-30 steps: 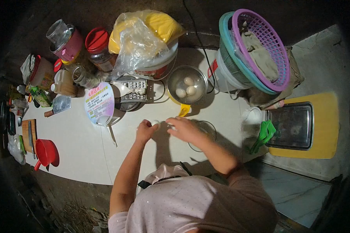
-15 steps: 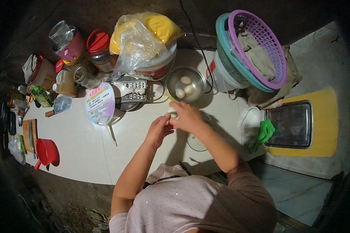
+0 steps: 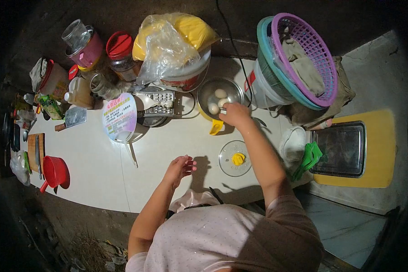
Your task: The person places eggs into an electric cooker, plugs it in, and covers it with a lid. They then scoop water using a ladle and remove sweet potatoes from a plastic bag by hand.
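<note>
My right hand reaches over the near rim of a metal pot with a yellow handle. Its fingers are drawn together, with the tips against an egg; how far they wrap it is partly hidden. Several pale eggs lie in the pot, among them one egg at the back and another egg at the left. Over the bare tabletop, my left hand hangs with loosely curled, parted fingers and nothing in them. A glass lid with a yellow knob lies to its right.
Left of the pot are a box grater and a round paper fan. A cleaver and red ladle lie farther left. Stacked baskets, a white bowl and a dark tray stand at right.
My hands were together in front of the pot around a small pale object. They have parted: the right moved forward to the eggs, the left drew back and opened. The lid is now uncovered.
</note>
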`<state>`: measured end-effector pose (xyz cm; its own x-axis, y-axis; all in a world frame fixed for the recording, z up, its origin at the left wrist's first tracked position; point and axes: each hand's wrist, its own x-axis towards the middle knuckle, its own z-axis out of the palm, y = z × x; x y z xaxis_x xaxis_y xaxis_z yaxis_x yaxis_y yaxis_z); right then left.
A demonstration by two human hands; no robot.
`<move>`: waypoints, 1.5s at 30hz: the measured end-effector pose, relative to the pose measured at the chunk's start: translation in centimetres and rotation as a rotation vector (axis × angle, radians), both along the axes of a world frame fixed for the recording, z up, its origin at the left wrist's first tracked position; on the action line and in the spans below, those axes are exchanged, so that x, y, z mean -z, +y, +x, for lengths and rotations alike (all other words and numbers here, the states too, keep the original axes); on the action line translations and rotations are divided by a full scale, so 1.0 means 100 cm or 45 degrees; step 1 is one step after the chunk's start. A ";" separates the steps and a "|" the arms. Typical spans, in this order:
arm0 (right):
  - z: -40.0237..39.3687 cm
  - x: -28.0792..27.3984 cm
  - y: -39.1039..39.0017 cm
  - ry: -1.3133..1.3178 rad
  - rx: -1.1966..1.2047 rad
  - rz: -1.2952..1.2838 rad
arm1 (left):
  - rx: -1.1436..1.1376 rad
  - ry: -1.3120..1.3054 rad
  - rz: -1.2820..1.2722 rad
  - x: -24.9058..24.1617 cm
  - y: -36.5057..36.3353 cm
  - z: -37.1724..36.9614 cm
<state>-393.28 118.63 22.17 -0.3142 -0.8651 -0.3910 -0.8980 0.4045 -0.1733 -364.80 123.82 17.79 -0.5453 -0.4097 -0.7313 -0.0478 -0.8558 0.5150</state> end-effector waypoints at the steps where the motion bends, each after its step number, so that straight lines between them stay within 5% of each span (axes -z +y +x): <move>1: 0.000 0.001 0.000 0.001 0.000 0.001 | 0.001 -0.019 0.003 -0.001 0.000 0.001; 10: 0.000 -0.005 0.013 -0.046 0.037 -0.057 | 0.096 0.004 -0.113 0.011 -0.015 -0.019; 12: 0.003 -0.008 0.023 -0.028 0.070 -0.446 | 0.113 -0.015 -0.135 0.014 -0.021 -0.027; 21: 0.045 0.012 0.064 -0.082 0.014 0.027 | 0.177 -0.106 -0.244 0.020 -0.049 -0.059; 33: 0.055 0.049 0.063 -0.224 0.519 -0.397 | 0.227 -0.158 -0.310 0.033 -0.060 -0.088; 45: 0.038 0.036 0.069 -0.139 0.513 -0.340 | 0.120 -0.099 -0.281 0.057 -0.097 -0.131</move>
